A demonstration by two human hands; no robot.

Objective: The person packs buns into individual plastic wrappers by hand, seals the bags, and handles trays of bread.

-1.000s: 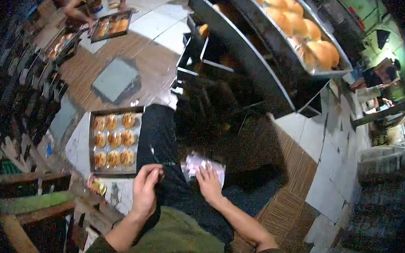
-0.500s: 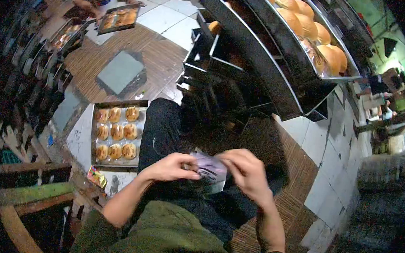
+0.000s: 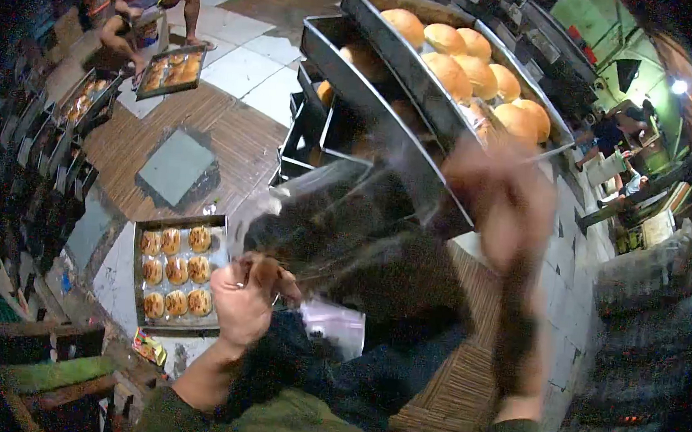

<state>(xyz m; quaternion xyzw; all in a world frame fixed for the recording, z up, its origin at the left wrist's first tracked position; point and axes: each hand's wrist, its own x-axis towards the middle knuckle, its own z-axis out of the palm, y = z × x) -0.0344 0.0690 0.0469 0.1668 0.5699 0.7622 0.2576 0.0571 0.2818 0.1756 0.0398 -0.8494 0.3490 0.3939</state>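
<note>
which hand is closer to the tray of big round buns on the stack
Right. The right hand, blurred, is by the near end of the tray; the left hand is lower and left, by the lap, farther away.

The left hand (image 3: 243, 301) holds a clear bag (image 3: 305, 213); at one o'clock are buns (image 3: 475, 72) in a tray (image 3: 559, 143).

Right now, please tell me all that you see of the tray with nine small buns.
The tray is rectangular, dark-rimmed and shallow, seemingly metal, with a paler inside. It lies flat on the floor, bearing nine browned buns in three rows of three, their tops patched darker. A colourful wrapper lies near one corner. Whether the clear plastic at the left hand touches its right edge, I cannot tell.
</note>
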